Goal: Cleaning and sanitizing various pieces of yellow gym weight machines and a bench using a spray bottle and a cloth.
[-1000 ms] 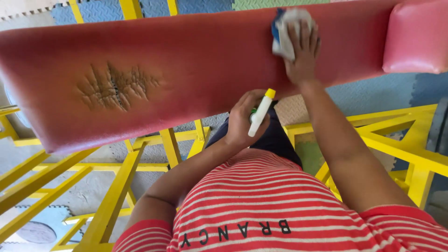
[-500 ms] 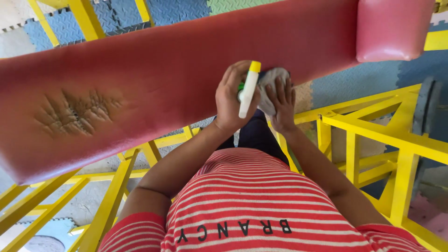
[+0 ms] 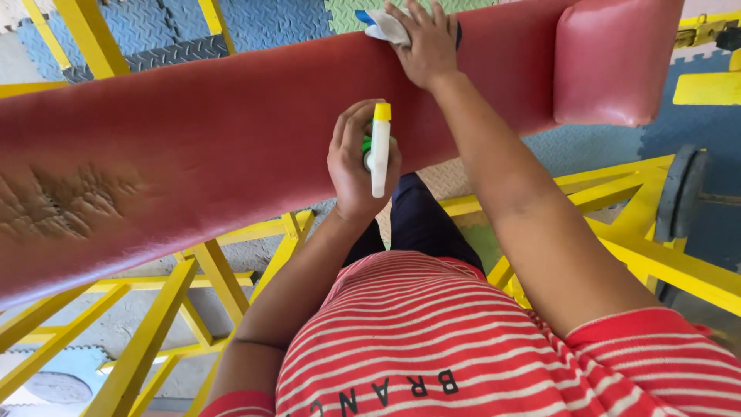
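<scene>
A: What does the left hand [image 3: 351, 166] hold?

B: A slim white spray bottle [image 3: 380, 154] with a yellow cap; the fingers are wrapped tight about it, cap end pointing away from the body; a bit of green shows between bottle and palm; hand and bottle hang over the near edge of the bench [image 3: 231, 147], roughly at the middle of its length.

A: And the right hand [image 3: 424, 42]?

B: It lies flat, fingers spread, pressing down on a white and blue cloth [image 3: 382, 27]; the cloth sits at the far edge of the bench, sticking out to the left of the fingers; whether the fingers pinch it or only press it, I cannot tell.

A: The bench itself?

B: A long red padded one, running slantwise across the view; its cover is cracked and wrinkled near the left end [image 3: 54, 205]; a separate red pad [image 3: 614, 62] adjoins its right end.

A: Around it?

B: Yellow metal frame bars [image 3: 224, 282] under and beside the bench; blue, green and grey floor mats [image 3: 255, 23] beyond the far edge; the person wears a red and white striped shirt [image 3: 432, 340].
</scene>
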